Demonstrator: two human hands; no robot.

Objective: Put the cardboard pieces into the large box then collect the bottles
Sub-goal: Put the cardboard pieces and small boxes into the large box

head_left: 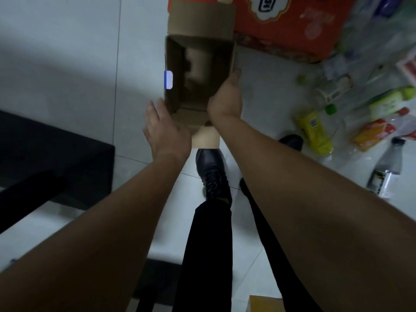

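At 1 o'clock, large orange box (281, 25); brown carton (198, 73) at 12, not yet in it. At 3, bottles (315, 131) lie uncollected on the floor (67, 52). Carton's right wall gripped by right hand (227, 95); left hand (164, 129) flat, fingers straight, at its near-left corner.

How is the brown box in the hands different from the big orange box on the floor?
The brown box is plain; the orange box has white printed pictures. The right hand grips the brown box and the left hand touches it; the orange box sits on the floor. The brown box looks smaller than the orange box. Both look like cardboard.
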